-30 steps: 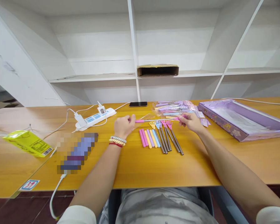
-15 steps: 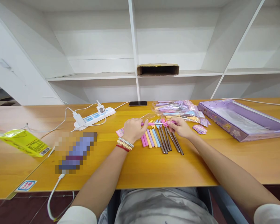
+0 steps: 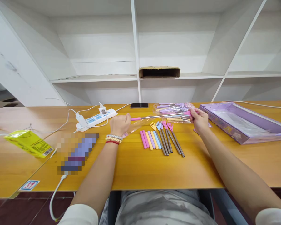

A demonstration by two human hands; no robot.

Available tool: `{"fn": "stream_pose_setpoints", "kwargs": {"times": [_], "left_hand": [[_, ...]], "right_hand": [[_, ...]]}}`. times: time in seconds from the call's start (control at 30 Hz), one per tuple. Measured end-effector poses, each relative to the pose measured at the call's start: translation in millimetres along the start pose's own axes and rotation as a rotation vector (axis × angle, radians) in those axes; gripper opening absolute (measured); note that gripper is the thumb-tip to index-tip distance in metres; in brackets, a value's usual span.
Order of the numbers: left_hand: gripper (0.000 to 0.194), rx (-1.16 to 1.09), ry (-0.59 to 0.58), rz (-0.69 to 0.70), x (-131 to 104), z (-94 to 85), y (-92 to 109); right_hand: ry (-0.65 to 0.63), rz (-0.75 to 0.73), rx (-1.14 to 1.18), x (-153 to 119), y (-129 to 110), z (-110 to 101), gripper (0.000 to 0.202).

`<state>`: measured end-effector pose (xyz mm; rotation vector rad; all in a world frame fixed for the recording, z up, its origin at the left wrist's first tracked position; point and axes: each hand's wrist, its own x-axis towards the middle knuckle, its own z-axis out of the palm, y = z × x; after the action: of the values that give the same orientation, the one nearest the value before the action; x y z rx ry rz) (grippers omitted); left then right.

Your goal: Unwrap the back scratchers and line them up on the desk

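A metal rod stretches level between my hands, its pink handle in my closed left hand. My right hand pinches the pink head at the other end. A clear plastic sleeve hangs by my left hand. Below the rod lie several pink, purple, yellow and blue handles in a row. Right of them are several metal rods with claw-shaped heads in yellow, blue and pink. Packed pieces in clear bags lie behind the rod.
A purple open box is on the right. A power strip, a phone, a pixelated device and a yellow carton also lie on the table. White shelves stand behind, holding a cardboard box.
My hands have moved apart, the left going left and the right going right and slightly up. The rod between them is now drawn out much longer.
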<state>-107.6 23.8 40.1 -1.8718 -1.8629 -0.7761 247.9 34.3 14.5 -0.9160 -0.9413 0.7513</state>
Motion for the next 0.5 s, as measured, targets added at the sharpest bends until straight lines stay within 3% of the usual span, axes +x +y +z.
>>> {"fn": "stream_pose_setpoints", "kwargs": {"times": [0.13,0.27,0.4,0.5], "left_hand": [[0.049,0.07,0.165,-0.029,9.8,8.6,-50.6],[0.041,0.082,0.265,-0.079,9.8,9.3,-87.4],[0.039,0.062,0.317,-0.161,7.8,8.1,-107.4],[0.039,0.066,0.311,-0.203,7.6,9.7,-109.6]], "right_hand": [[0.178,-0.038,0.061,23.5,-4.6,-33.8,0.026],[0.401,-0.038,0.041,38.1,-8.3,-69.2,0.011],[0.568,-0.063,-0.014,47.2,-8.5,-94.9,0.009],[0.675,-0.09,-0.172,53.9,-9.4,-106.9,0.012]]}}
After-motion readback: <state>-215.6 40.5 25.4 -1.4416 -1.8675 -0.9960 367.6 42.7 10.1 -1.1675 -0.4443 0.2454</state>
